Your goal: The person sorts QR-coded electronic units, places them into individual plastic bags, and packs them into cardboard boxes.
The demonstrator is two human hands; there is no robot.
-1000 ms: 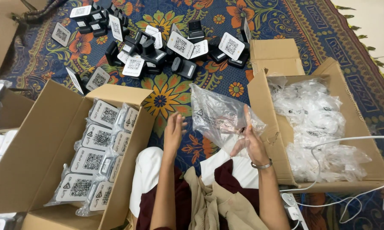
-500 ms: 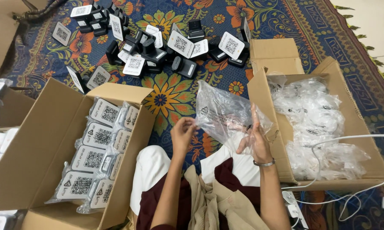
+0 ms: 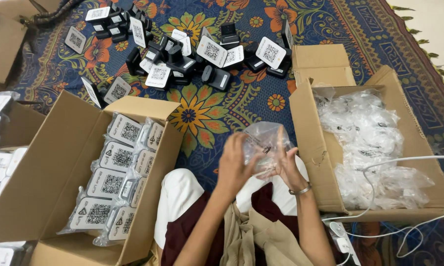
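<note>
Here a clear plastic bag [image 3: 266, 143] is held between both hands above the lap. The left hand [image 3: 234, 165] is curled around the bag's lower left side, fingers closed on the film. The right hand [image 3: 286, 165] is pressed against the bag's right side with fingers partly spread; a grip is likely, but how tight cannot be told.

Room is tight. The bag is hemmed in between the left box [image 3: 148, 106], packed with bagged white units, and the right box [image 3: 313, 148], filled with crumpled clear bags. The right hand is just beside the right box's near wall. An open strip of rug [image 3: 217, 113] is left ahead of the hands, up to the pile of black units [image 3: 182, 54] with white code cards, well apart. A white cable [image 3: 404, 160] is draped over the right box's rim, near the right wrist.

Compared with half a second ago, the bag has been gathered in: then it was spread wide and stretched up to the left; now it is bunched into a smaller, rounder bundle closer to the hands. Both hands have been brought nearer together.

The bag's long axis is hard to tell now, roughly upright, bulging away from the body; the mouth cannot be made out.
</note>
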